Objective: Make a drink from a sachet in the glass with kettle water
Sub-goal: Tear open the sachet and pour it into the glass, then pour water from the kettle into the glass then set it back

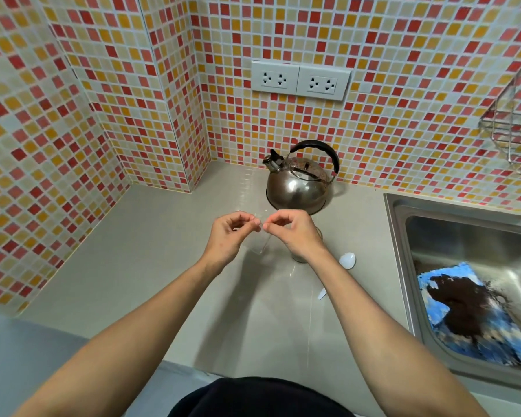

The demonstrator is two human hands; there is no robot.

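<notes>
Both hands are raised over the grey counter [151,266], pinching a thin, nearly clear sachet [260,240] by its top edge. My left hand [229,236] grips its left corner and my right hand [295,233] grips the right corner, fingertips almost touching. The glass [301,257] stands on the counter just behind and below my right hand, mostly hidden by it. A steel kettle [298,185] with a black handle stands at the back by the tiled wall, spout to the left.
A white plastic spoon [347,260] lies right of the glass, its handle partly hidden by my right forearm. The steel sink [403,266] at the right holds a blue cloth [475,320] with a dark stain. A wire rack [512,127] hangs at the upper right. Sockets [300,81] sit above the kettle.
</notes>
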